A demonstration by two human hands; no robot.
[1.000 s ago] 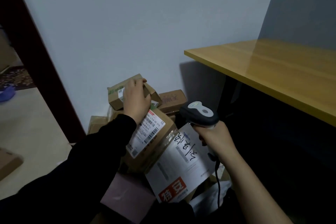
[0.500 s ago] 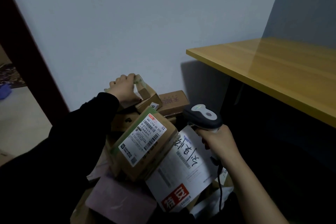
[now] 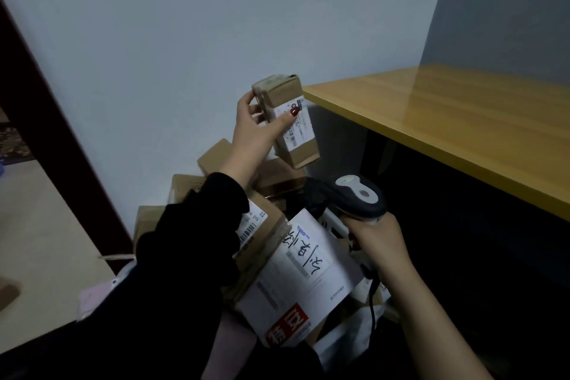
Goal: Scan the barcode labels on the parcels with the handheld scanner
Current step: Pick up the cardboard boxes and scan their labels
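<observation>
My left hand (image 3: 256, 129) holds a small brown cardboard parcel (image 3: 290, 120) up in the air, above the pile, thumb on its white barcode label (image 3: 297, 123). The parcel is tilted, label facing right and toward me. My right hand (image 3: 376, 241) grips the handle of the grey-and-black handheld scanner (image 3: 357, 194), lower right of the lifted parcel, its head pointing up-left. Below lies a pile of cardboard parcels (image 3: 216, 157). A large box with a white label and red block (image 3: 296, 281) lies at the front. Another labelled box (image 3: 262, 225) is half hidden by my sleeve.
A yellow wooden tabletop (image 3: 447, 120) juts out at the right, its edge close to the lifted parcel, dark space beneath it. A pale wall stands behind the pile. A dark door frame (image 3: 46, 133) runs at the left, with light floor (image 3: 46, 241) beside it.
My left hand has picked the small parcel off the top of the pile and raised it, turning its label toward the scanner. The right hand with the scanner has stayed near the same spot.
</observation>
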